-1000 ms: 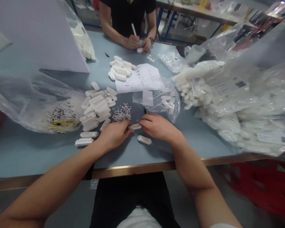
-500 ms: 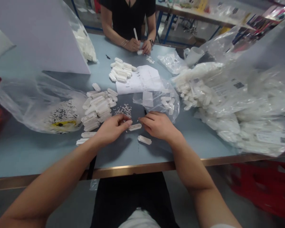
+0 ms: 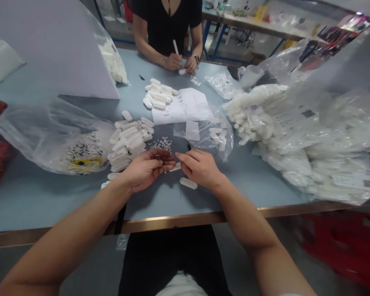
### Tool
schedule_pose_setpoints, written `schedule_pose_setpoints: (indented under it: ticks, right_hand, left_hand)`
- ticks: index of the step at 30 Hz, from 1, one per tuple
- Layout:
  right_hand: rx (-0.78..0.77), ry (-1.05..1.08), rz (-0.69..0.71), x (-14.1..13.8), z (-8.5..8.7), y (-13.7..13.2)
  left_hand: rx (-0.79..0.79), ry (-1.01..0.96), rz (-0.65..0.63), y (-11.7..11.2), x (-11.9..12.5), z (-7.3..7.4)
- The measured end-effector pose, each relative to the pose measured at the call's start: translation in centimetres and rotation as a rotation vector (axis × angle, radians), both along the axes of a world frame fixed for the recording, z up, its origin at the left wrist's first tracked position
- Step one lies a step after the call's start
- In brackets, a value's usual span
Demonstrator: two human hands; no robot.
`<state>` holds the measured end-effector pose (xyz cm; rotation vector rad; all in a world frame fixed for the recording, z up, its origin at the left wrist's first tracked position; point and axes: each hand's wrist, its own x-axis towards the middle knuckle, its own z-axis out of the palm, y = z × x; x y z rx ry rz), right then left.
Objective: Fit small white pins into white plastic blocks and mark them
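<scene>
Grip of the left hand (image 3: pixel 146 170), centre of the frame: fingers curled toward the thumb; a tiny item may be pinched there, but it is too small to tell. Grip of the right hand (image 3: pixel 200 167): loosely open, fingers extended leftward, fingertips (image 3: pixel 179 156) just beside the left hand, with nothing visible in them. A white plastic connector (image 3: pixel 176 167) lies on the bench (image 3: pixel 64 201) below the gap between the hands, partly covered, its long axis nearly level across the frame. A second connector (image 3: pixel 188 183) lies just below it, nearer the right hand, its long axis slanting down to the right. Left of the hands: a heap of white connectors (image 3: pixel 126 142) and loose white pins (image 3: pixel 162 144). Upper centre: paper sheets (image 3: pixel 181 107). Right of frame: bulging clear plastic bags (image 3: pixel 296 139). Top of frame: a co-worker's hand (image 3: pixel 173 61) holds a white stick (image 3: pixel 175 47).
</scene>
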<state>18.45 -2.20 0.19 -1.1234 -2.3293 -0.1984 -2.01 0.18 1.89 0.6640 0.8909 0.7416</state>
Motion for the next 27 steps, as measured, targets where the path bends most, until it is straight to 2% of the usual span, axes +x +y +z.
schedule_pose_setpoints:
  ticks: [3,7,15,19,27]
  right_hand:
    - [-0.015,0.114,0.024,-0.6,-0.3,-0.1]
    - [-0.035,0.158,0.018,-1.3,-0.5,-0.3]
    - [0.019,-0.064,0.034,-3.0,-0.4,-1.0]
    - [0.040,-0.152,-0.013,-3.6,-0.3,-1.3]
    - [-0.003,-0.129,-0.065,-3.7,-0.6,-1.1]
  left_hand:
    - [-0.030,-0.021,0.025,-0.1,0.2,-0.2]
    - [-0.016,-0.042,0.055,-0.4,0.5,-0.5]
    - [-0.034,-0.015,0.106,-1.0,1.3,-1.1]
    - [-0.023,-0.017,0.131,-1.1,1.7,-1.1]
    - [-0.055,-0.050,0.141,-1.2,1.9,-0.7]
